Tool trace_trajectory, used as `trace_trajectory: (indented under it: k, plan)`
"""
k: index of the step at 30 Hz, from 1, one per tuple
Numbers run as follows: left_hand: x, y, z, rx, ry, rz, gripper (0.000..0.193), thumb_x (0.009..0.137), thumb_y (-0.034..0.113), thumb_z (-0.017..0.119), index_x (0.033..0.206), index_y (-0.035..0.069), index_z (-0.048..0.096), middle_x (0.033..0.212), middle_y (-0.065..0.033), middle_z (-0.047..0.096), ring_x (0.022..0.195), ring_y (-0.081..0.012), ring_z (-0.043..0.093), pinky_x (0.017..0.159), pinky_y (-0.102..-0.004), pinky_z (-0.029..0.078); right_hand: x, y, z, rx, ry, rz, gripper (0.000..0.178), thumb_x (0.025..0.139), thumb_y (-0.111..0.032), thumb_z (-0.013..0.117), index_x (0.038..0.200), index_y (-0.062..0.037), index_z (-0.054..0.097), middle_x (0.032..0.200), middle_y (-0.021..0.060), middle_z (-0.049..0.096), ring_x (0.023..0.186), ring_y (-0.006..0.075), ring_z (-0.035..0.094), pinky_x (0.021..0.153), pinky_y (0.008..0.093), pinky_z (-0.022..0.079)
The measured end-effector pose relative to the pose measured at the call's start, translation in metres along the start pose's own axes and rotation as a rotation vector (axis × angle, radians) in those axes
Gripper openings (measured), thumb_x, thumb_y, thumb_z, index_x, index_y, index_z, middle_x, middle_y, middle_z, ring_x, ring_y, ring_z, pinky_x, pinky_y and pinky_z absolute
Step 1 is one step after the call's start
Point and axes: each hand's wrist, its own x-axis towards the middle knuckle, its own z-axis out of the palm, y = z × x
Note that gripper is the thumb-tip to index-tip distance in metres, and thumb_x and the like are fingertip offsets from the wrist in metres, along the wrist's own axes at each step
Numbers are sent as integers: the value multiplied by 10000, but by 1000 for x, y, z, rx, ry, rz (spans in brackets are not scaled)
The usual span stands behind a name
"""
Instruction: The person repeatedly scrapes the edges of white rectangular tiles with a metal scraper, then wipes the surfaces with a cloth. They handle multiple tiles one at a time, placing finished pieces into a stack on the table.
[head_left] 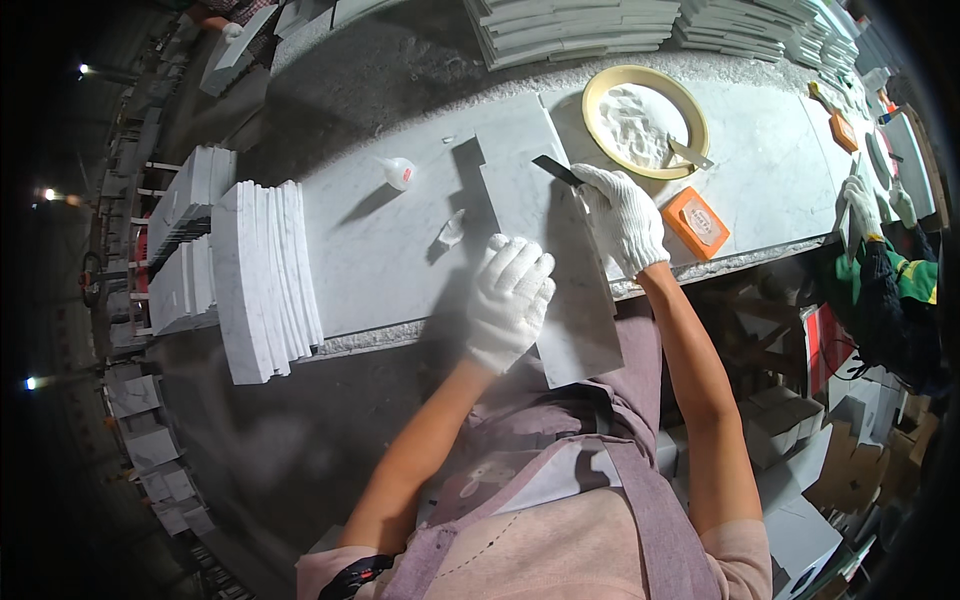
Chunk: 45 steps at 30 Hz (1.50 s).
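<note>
A long, narrow grey-white marble tile (580, 335) lies slanted in front of me, its near end jutting past the bench edge. My left hand (510, 300), in a white knit glove, is closed at the tile's left edge with the fingers curled; thumb and palm are hidden. In my gloved right hand (625, 215) is a flat, dark-bladed scraper (556, 170), its blade pointing left over the tile's far part. Right beside that hand lies an orange box (696, 223). Beyond it stands a yellow-rimmed bowl (702, 105) of white powder, with a flat spatula (690, 154) resting in it.
On the marble-topped bench (370, 280) are a small white bottle (397, 173) and a white scrap (452, 229). Upright slabs (265, 275) stand at the left end; stacked tiles (575, 30) line the back. At the right, another person's gloved hand (860, 208) works.
</note>
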Motion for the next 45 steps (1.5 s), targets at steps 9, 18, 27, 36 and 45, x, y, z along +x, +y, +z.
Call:
trace_trajectory:
  k: [9,18,27,36,45]
  plan:
    - [-3,-5,3,-97,30,-25,220,956,112,683,1132,17,777,1227,-136,714,1212,-359,641,1159,-544,454,-14,1,-33,356,-129,230,327,1059,-106,659,1375,-124,742,1028,30,758,735,101,667,640,257,553]
    - [-8,-8,8,-97,25,-60,233,1009,197,642,1108,40,783,1213,-135,723,1214,-359,645,1181,-520,434,4,46,-58,38,234,228,229,1024,-242,655,1174,-126,785,964,169,746,886,367,720,829,439,551]
    - [-9,-8,9,-69,60,-24,246,1024,208,629,1116,37,780,1220,-140,724,1219,-364,650,1200,-521,425,24,48,-58,-153,168,194,263,1040,-257,665,1193,-83,789,933,129,790,744,246,753,697,366,582]
    - [-12,-10,11,-72,72,-29,247,1022,202,633,1134,39,782,1223,-137,729,1241,-358,647,1213,-520,416,34,31,-61,215,56,465,292,1004,-252,659,1187,-75,802,894,107,800,734,199,776,704,335,592]
    - [-13,-8,10,-47,83,-45,236,1026,211,636,1113,47,782,1207,-129,731,1228,-342,653,1187,-515,437,26,26,-61,470,111,501,313,1028,-227,668,1252,-42,783,839,52,751,663,102,684,565,271,530]
